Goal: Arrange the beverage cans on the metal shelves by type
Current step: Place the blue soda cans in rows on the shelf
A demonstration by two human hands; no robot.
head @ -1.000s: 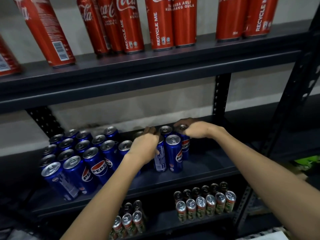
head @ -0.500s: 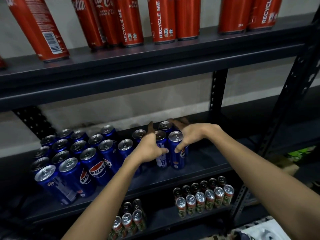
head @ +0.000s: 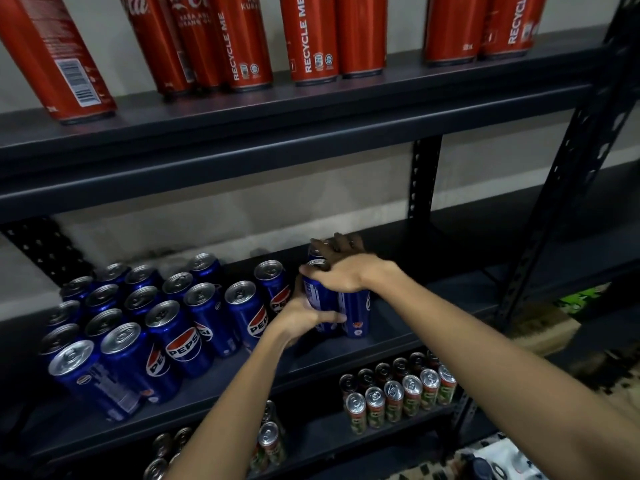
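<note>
Blue Pepsi aluminium cans (head: 323,299) stand as a small cluster on the dark metal middle shelf (head: 433,306), right of the main blue block. Left hand (head: 301,318) grips the cluster's front low down; right hand (head: 341,271) clamps over its tops.

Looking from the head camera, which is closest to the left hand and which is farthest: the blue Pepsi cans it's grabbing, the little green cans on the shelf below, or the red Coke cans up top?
From the left hand:
1. Held blue Pepsi cans: touching it, middle shelf.
2. Green cans: bottom shelf, lower right.
3. Red Coke cans: top shelf, far above.
</note>
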